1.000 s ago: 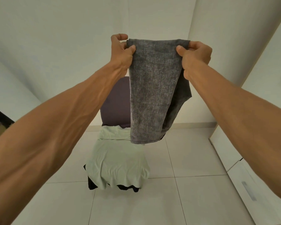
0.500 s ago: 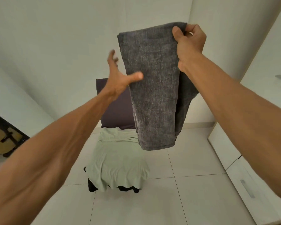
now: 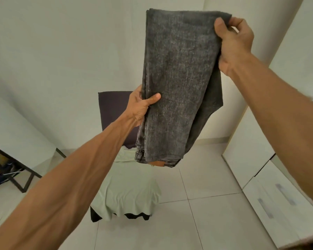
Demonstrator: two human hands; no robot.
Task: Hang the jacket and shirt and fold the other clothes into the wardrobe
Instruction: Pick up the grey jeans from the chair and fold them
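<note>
After releasing the top edge, left hand (image 3: 141, 105) now pinches the grey jeans (image 3: 179, 78) mid-length; right hand (image 3: 233, 42) grips the top fold. Halving fold appears imminent.

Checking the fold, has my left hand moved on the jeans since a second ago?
Yes. The left hand dropped from the top of the jeans, above the chair back, to level with it.

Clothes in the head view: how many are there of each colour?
Grey: 1, the folded jeans held by the left hand and right hand.
Pale green: 1, the garment draped on the chair.
Black: 1, a cloth edge showing beneath it, possibly a garment.
Total: 3.
</note>
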